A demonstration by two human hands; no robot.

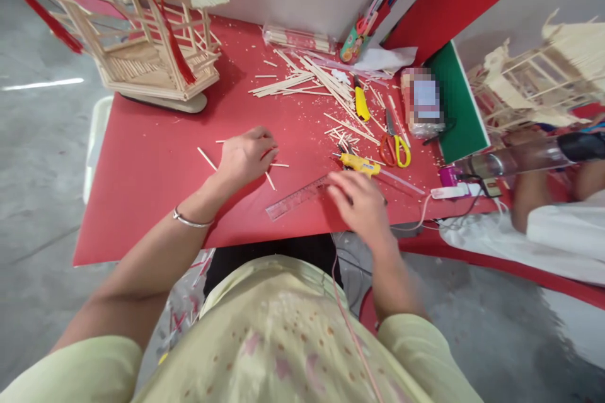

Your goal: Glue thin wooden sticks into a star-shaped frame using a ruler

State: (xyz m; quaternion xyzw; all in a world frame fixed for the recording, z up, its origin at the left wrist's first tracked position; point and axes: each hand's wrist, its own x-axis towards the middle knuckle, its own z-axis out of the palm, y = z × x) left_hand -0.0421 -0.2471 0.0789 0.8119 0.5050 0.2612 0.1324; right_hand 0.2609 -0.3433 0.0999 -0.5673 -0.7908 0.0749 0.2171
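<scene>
Several thin sticks (207,158) poke out from beneath the left hand (248,152) in the head view, lying at different angles on the red bench (155,170). That hand is loosely curled, palm down, and I cannot tell whether its fingers grip anything. The right hand (359,201) is half open, fingers bent and a little apart, over the right end of a clear ruler (297,197); whether it has hold of the ruler or only touches it, I cannot tell. Just beyond the right hand lies a yellow glue gun (360,164) (a translucent glue stick juts from its rear), with red-and-yellow scissors (401,151) near it. Farther back, a yellow-handled cutter (362,104) rests beside a loose heap of sticks (283,85). A stick-built pavilion (135,53), hung with red tassels (177,53), stands at the bench's back left corner. At the far right, past a green board (458,107), are another stick model (534,75) and another person's arms (532,195).
</scene>
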